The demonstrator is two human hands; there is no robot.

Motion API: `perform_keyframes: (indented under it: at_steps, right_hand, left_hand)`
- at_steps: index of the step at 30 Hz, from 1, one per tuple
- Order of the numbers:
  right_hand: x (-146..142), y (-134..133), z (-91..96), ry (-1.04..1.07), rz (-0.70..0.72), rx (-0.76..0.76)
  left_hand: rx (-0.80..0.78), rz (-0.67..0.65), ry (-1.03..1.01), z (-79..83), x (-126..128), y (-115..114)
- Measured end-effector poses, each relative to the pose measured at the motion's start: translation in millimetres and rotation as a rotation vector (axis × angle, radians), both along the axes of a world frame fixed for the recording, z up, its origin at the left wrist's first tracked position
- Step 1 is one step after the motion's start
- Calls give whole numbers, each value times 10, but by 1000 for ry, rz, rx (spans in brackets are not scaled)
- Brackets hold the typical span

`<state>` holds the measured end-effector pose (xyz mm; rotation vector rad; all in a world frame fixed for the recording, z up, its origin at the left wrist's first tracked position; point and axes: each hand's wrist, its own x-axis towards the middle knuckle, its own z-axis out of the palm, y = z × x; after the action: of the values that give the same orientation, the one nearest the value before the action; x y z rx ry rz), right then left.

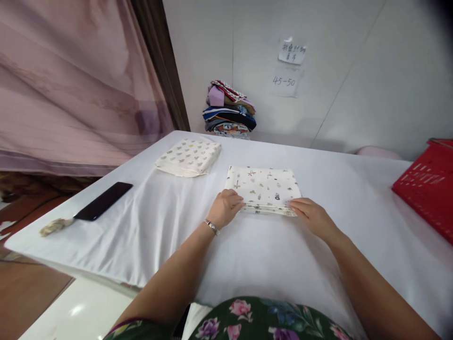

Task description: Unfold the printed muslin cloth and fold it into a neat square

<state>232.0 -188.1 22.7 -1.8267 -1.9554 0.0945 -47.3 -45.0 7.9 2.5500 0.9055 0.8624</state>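
Observation:
A white cloth with small printed figures (265,186) lies folded into a flat rectangle, its stacked layers showing along the near edge. My left hand (226,207) pinches the near left corner of this cloth between thumb and fingers; a silver bracelet is on that wrist. At the near right corner my right hand (313,217) grips the layers in the same way, thumb below and fingers on top. Farther back to the left rests a second folded cloth (189,157), cream with rows of small grey-green prints, touched by neither hand.
A white cloth covers the table (354,203). On its left side lies a black phone (104,200) with a beige tassel (55,226). A red plastic basket (426,186) stands at the right edge. Behind the table rises a pile of folded fabrics (230,111) against the wall; a pink curtain (78,80) hangs left.

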Motion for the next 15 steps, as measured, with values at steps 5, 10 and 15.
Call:
perform_keyframes:
  at_steps: [5, 10, 15]
  right_hand:
    - [-182, 184, 157, -23, 114, -39]
    - [-278, 361, 117, -48, 105, -139]
    - [-277, 366, -24, -2, 101, -131]
  left_hand:
    - [71, -46, 73, -70, 96, -51]
    - [58, -32, 82, -95, 81, -30]
    - [59, -30, 91, -107, 95, -29]
